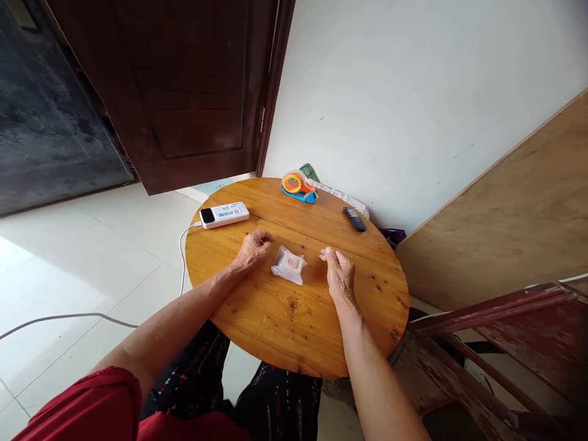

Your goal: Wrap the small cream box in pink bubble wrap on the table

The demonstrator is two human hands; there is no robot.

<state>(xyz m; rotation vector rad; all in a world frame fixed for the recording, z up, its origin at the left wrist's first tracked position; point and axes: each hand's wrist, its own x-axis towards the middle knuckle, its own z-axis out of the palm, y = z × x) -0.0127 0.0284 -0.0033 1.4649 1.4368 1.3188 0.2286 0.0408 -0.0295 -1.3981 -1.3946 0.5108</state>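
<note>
A small packet in clear bubble wrap [289, 266], with a pale item bearing reddish print inside, lies on the round wooden table [294, 331]. My left hand [257, 248] rests just left of the packet, fingers curled together, not touching it. To the packet's right is my right hand [339, 269], closed with thumb against the fingers, a short gap away from the wrap. Whatever either hand may hold is too small to make out.
An orange and blue tape dispenser [299, 186] stands at the table's back edge. A white power bank [224, 215] with a cable lies at the back left, a dark blurred object [354, 219] at the back right. A wooden chair [496, 349] is at the right.
</note>
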